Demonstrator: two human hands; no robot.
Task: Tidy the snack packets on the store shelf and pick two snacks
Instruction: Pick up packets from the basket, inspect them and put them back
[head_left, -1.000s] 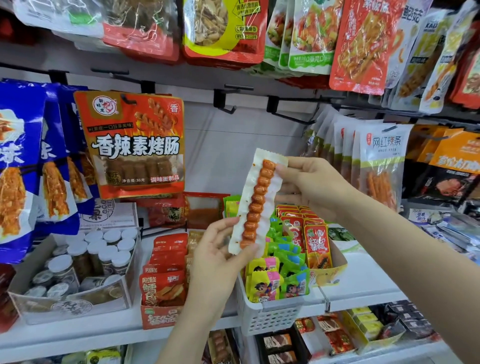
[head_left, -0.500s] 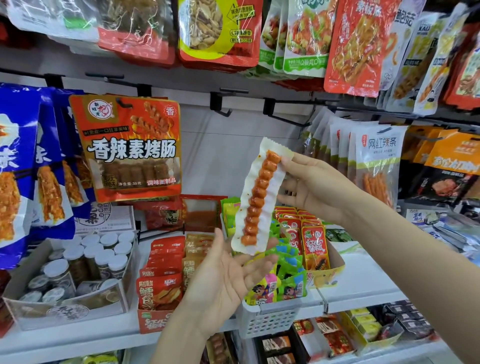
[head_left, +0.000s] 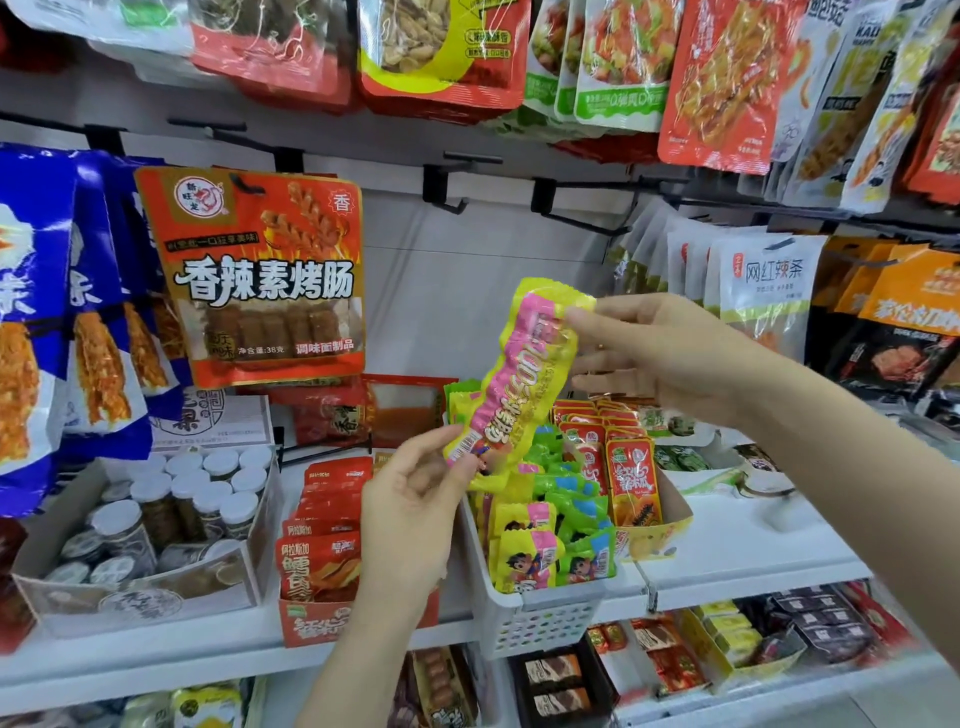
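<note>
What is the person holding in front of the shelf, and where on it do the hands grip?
A long yellow-and-pink snack packet: the right hand pinches its top end, the left hand its bottom end.

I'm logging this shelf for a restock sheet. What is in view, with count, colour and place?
held snack packet: one, yellow and pink, held tilted above the white basket
white basket: one, white, shelf centre, holding yellow and green packets
orange sausage packet: one in front, orange-red, hanging at left of centre
blue packets: several, blue, hanging far left
jars: many, white lids, in a clear box at shelf left
red packets: a stack, red, in a box left of the basket
white strip packets: a row, white, hanging at right
upper packets: many, red, green, yellow, top row
left hand: pinches the packet's lower end
right hand: pinches its upper end
</note>
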